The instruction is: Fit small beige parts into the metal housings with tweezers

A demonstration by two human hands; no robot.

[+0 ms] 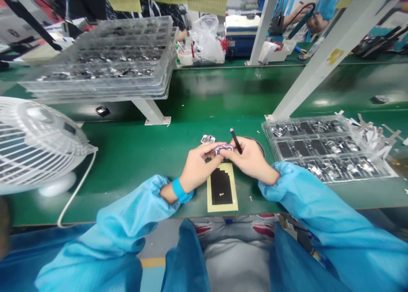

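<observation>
- The left hand and right hand meet at picture centre over a green bench, both pinching one small metal part.
- The right hand also grips a black pen-like tool, pointing to eleven o'clock.
- A second part lies just beyond, at twelve o'clock.
- A clear parts tray sits at three o'clock; a white fan at nine.

Bright overhead light glares on the green bench; edges bend, corners blur.
</observation>
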